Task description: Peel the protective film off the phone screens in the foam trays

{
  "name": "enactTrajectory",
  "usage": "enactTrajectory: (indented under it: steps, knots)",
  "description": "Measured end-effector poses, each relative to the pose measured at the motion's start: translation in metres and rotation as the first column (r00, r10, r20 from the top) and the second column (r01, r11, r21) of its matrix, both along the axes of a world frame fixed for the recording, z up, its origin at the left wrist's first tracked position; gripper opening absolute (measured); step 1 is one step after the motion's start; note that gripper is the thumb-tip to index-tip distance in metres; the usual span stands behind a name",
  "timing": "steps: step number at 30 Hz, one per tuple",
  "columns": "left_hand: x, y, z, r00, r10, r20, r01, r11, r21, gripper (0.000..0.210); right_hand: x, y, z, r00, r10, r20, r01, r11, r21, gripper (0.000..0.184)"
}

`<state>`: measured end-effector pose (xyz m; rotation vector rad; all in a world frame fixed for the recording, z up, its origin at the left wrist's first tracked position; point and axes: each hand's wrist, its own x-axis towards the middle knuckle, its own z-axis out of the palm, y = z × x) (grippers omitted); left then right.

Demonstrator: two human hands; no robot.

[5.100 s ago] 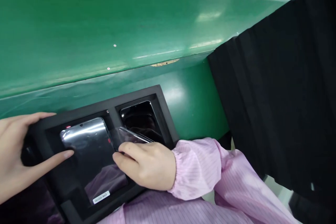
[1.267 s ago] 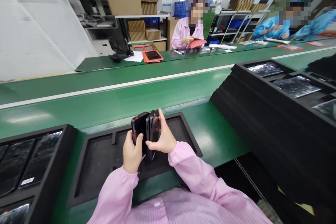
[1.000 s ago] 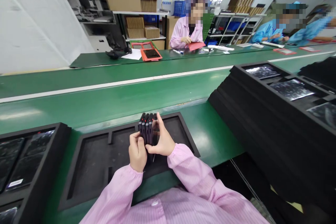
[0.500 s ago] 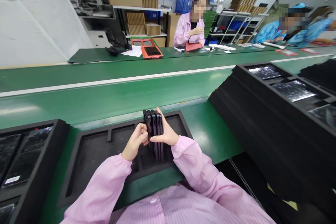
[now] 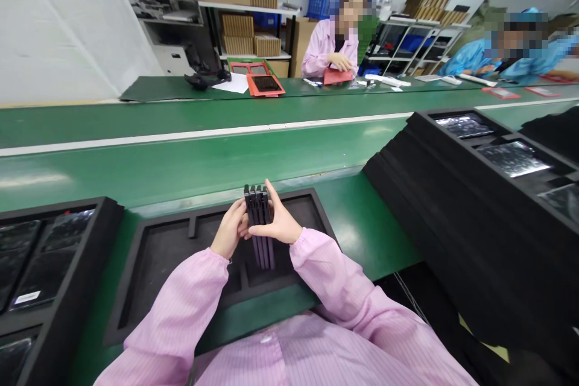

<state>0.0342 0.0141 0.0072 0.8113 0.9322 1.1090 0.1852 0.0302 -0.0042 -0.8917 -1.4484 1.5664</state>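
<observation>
Several thin black devices (image 5: 261,247) that look like phones stand on edge, pressed side by side in a block. My right hand (image 5: 283,222) is closed around the block from the right, its thumb across the near face and a finger reaching up the far side. On the left, my left hand (image 5: 230,230) is curled against the outer face of the block, its fingertips partly hidden. Below the hands lies a black foam tray (image 5: 167,253) with shallow compartments and raised dividers.
At left, another black foam tray (image 5: 102,241) holds dark wrapped devices. A tall stack of foam trays (image 5: 420,205) rises at right, with shiny wrapped devices on top. Beyond the green bench (image 5: 199,160), a person in pink (image 5: 323,51) sits over a red item; others in blue sit farther right.
The block of devices has shifted slightly left and its edges are more even. My left hand has moved up along its side. The person across has lowered a hand to the red item.
</observation>
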Motion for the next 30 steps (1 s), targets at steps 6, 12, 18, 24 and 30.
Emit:
enactTrajectory:
  steps: [6,12,18,24,30]
  knots:
    - [0.0,-0.007,0.006,0.992,-0.125,-0.005,0.124,0.989,-0.075,0.049,0.005,-0.003,0.017,0.986,0.088,-0.144,-0.107,0.985,-0.134,0.127]
    - [-0.004,-0.011,-0.001,0.929,-0.356,-0.106,0.328,0.92,-0.217,0.053,0.005,-0.02,0.02,0.992,-0.014,-0.123,-0.041,0.901,-0.431,0.099]
    - [-0.014,-0.003,-0.026,0.823,-0.36,-0.439,0.301,0.932,-0.202,0.057,0.0,-0.023,-0.006,0.989,-0.077,-0.125,-0.001,0.847,-0.531,0.096]
    - [-0.011,-0.003,-0.025,0.725,-0.024,-0.688,0.171,0.974,0.146,0.055,0.0,-0.022,-0.006,0.977,-0.106,-0.183,-0.004,0.857,-0.515,0.087]
    - [-0.011,-0.005,-0.012,0.825,0.01,-0.565,0.191,0.936,0.296,0.05,-0.006,-0.021,0.001,0.981,-0.056,-0.188,-0.008,0.945,-0.327,0.124]
